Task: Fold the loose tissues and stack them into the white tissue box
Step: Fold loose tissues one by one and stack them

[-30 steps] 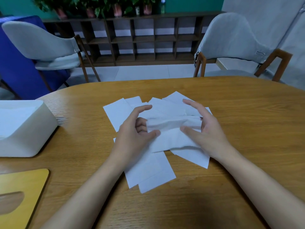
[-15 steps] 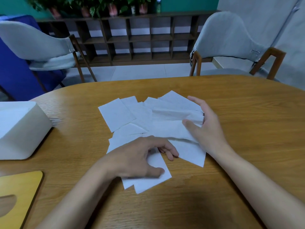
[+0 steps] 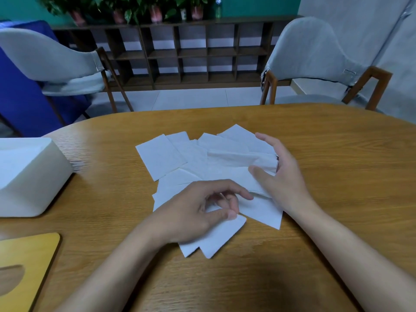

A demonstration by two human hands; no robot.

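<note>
Head view: the loose tissues lie in an overlapping, fanned pile at the middle of the desk, flat white sheets pointing several ways. On top of the pile a rumpled tissue runs crosswise, partly gathered into a long band. The right hand grips its right end, thumb below and fingers curved over the top, so the end sits inside the curl. The left hand rests on the near part of the pile with its fingers bent; thumb and a curled finger meet at the edge of a near tissue and seem to pinch it, while the forefinger reaches out toward the right hand.

Well apart to the left stands the white tissue box, open side up. Nearer, at the desk's left edge, lies a yellow lid with an oval slot. Beyond the desk are two grey chairs, a dark wooden shelf and potted plants on top of it.
</note>
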